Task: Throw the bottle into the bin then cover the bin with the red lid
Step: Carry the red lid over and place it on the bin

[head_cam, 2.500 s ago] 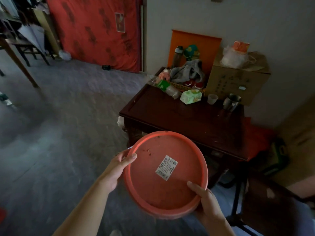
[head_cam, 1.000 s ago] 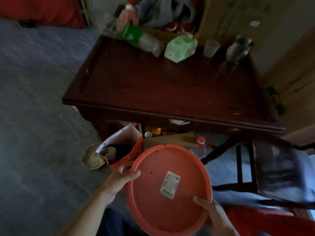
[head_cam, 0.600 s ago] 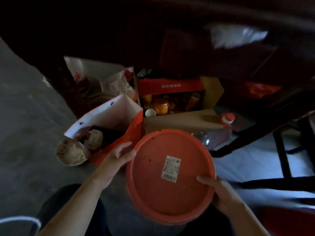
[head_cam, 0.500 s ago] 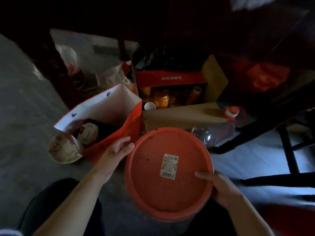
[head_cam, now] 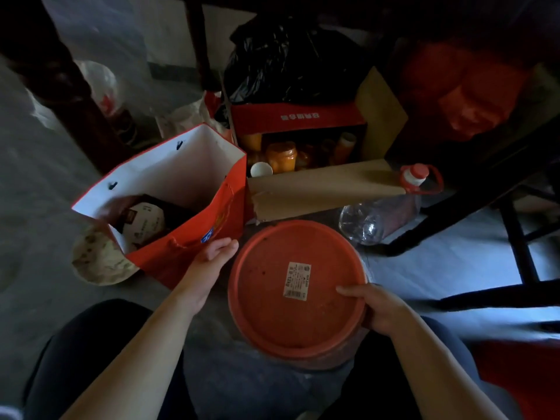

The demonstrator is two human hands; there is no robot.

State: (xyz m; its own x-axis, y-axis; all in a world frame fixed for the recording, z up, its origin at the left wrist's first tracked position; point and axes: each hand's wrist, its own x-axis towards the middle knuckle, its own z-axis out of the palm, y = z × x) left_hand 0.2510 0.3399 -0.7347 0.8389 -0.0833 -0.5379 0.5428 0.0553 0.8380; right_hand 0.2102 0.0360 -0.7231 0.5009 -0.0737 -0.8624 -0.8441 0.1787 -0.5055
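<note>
The round red lid (head_cam: 272, 298), with a white sticker in its middle, lies flat over the bin (head_cam: 342, 357). Only a strip of the bin's dark red wall shows under the lid's near right edge. My right hand (head_cam: 374, 306) grips the lid's right rim, thumb on top. My left hand (head_cam: 212, 257) hovers just left of the rim with its fingers apart and holds nothing. The inside of the bin is hidden, and I see no bottle in it.
A red paper bag (head_cam: 194, 234) with a white inside stands left of the bin, a paper bowl (head_cam: 97, 262) beside it. Behind are a cardboard box (head_cam: 318, 189) of jars, a black plastic bag (head_cam: 288, 62) and a clear jug (head_cam: 378, 219) with a red cap. Dark chair legs (head_cam: 515, 256) stand at right.
The view dropped from the table top to the floor beneath it. The lid went down with both hands onto the bin, and my left hand came off its rim.
</note>
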